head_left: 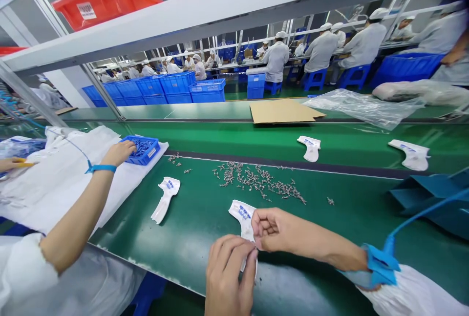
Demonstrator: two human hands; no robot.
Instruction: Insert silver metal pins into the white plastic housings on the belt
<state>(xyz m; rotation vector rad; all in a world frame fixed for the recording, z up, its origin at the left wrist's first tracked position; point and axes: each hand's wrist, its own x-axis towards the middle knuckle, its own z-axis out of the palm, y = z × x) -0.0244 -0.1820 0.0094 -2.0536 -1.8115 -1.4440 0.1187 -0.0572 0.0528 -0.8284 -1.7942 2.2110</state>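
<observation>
You are pinching a white plastic piece (242,218) in both grips, left hand (227,272) and right hand (273,230) closed on it above the tabletop (198,238), while a co-worker's hand (119,152) is reaching into a blue tray (151,151) holding small metal parts.

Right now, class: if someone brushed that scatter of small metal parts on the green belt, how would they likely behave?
The metal parts look tiny and loose, so they would probably scatter. Being shiny, they may slide easily on the smooth belt.
</observation>
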